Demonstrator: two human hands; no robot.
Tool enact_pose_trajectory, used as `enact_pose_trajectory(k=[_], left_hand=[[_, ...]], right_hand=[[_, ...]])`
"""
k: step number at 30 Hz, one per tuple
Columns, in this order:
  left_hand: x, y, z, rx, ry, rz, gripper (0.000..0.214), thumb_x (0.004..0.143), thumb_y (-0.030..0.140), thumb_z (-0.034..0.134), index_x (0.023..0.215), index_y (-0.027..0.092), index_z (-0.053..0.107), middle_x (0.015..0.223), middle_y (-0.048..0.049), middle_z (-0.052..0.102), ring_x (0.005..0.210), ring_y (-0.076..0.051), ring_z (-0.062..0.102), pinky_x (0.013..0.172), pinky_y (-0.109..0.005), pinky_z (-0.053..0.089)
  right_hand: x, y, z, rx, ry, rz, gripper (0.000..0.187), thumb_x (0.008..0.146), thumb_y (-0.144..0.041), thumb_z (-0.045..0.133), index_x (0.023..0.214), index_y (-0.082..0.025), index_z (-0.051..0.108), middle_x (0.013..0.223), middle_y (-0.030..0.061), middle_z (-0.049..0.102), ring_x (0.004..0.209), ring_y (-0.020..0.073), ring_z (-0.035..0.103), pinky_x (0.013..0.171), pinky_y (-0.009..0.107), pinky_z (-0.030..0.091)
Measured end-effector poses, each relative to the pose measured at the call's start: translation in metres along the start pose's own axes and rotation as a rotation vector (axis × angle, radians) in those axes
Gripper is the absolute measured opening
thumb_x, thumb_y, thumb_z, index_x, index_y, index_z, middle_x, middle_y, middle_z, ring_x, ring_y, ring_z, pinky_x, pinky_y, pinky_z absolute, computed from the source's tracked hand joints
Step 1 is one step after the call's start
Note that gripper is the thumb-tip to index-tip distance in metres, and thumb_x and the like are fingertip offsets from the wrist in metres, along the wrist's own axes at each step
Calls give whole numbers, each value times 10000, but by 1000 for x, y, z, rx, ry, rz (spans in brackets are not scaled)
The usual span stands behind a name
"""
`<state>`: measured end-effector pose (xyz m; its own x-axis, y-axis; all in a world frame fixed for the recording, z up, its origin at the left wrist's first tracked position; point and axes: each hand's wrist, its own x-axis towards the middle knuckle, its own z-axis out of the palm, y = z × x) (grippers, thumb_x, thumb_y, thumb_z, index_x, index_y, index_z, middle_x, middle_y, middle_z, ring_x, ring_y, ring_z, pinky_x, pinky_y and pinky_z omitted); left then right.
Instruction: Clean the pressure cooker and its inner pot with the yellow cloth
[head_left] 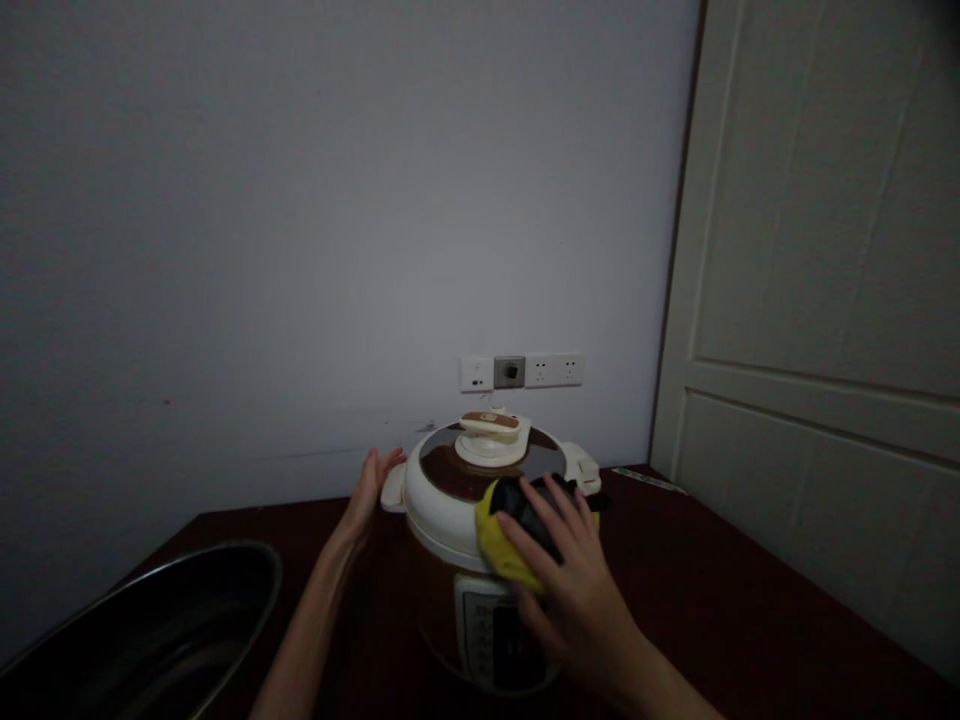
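Observation:
A white and brown electric pressure cooker (442,520) stands upright with its lid (442,470) on. My right hand (574,580) presses a yellow and black cloth (499,545) against the front right of the lid's rim, fingers spread over it. Part of the control panel (480,630) shows below, with that hand overlapping its right side. On the left, my left hand (367,490) rests against the side handle (394,488), its fingers extended and apart rather than wrapped around it. The lid's top handle (491,430) is untouched.
A large dark metal basin (271,580) sits at the lower left. Behind the cooker, wall sockets (555,370) line the pale wall. A thin printed strip (649,480) lies at the dark red table's (720,590) back right, near a panelled door (810,400).

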<state>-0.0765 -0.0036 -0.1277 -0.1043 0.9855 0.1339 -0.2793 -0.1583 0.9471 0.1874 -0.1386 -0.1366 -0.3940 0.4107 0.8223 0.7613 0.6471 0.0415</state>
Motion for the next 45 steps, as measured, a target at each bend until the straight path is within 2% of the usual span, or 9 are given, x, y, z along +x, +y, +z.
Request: enact_pose_trajectory(k=[8, 12, 16, 21, 32, 36, 40, 42, 45], left_hand=[[1, 14, -12, -128, 103, -109, 441, 921, 359, 280, 1000, 78, 610, 912, -158, 701, 725, -193, 655, 718, -308, 495], [1, 12, -20, -172, 221, 12, 337, 882, 270, 339, 881, 95, 628, 908, -150, 700, 743, -164, 650, 681, -260, 488], [0, 12, -21, -162, 256, 52, 310, 835, 261, 365, 868, 103, 630, 912, -138, 694, 723, -153, 640, 642, -250, 479], [1, 12, -21, 98, 220, 96, 310, 741, 288, 426, 869, 120, 653, 883, -109, 689, 726, -166, 629, 626, -259, 460], [2, 0, -7, 392, 23, 149, 206, 662, 338, 524, 549, 174, 578, 547, 8, 549, 563, -158, 470, 555, -267, 374], [2, -2, -8, 451, 8, 170, 248, 670, 384, 496, 555, 174, 558, 544, 12, 525, 555, -156, 453, 559, -267, 361], [1, -2, -8, 509, 34, 185, 312, 709, 446, 448, 589, 178, 554, 581, -4, 543, 597, -179, 482, 584, -282, 378], [1, -2, -7, 537, 56, 184, 318, 718, 452, 435, 591, 183, 548, 595, -11, 552, 623, -192, 497, 607, -295, 392], [2, -2, -7, 513, 67, 155, 315, 718, 459, 454, 606, 187, 567, 610, -21, 576, 664, -213, 530, 648, -317, 423]], right_hand=[[101, -62, 43, -145, -402, -275, 249, 872, -209, 501, 1028, -140, 682, 1267, 175, 570, 1193, 354, 493, 1001, 603, 329], [171, -57, 70, -80, -723, -147, 210, 822, -189, 546, 945, -123, 703, 998, 160, 701, 991, 297, 636, 891, 494, 458], [203, -48, 90, -109, -737, -1, 242, 814, -228, 581, 980, -88, 688, 964, 195, 704, 872, 300, 677, 761, 462, 507], [178, -57, 76, -134, -649, 26, 236, 826, -201, 543, 959, -65, 684, 978, 224, 684, 942, 363, 639, 800, 554, 457], [77, -54, 29, -91, -313, -319, 265, 880, -125, 491, 1092, -80, 644, 1207, 219, 597, 1127, 307, 565, 949, 492, 453], [58, -23, -13, 130, -178, -300, 422, 872, -109, 442, 1276, -181, 540, 1304, 168, 544, 1179, 262, 541, 879, 432, 525], [103, 54, -44, 244, 48, -31, 405, 874, -209, 470, 1271, -239, 545, 1319, 99, 542, 1164, 241, 550, 936, 463, 476], [141, 99, -36, 223, 30, 142, 366, 854, -287, 495, 1187, -190, 613, 1194, 100, 630, 1090, 253, 590, 934, 453, 462], [190, 150, 2, 217, -231, 415, 296, 805, -299, 526, 1001, -150, 691, 951, 93, 710, 874, 225, 656, 780, 343, 510]])
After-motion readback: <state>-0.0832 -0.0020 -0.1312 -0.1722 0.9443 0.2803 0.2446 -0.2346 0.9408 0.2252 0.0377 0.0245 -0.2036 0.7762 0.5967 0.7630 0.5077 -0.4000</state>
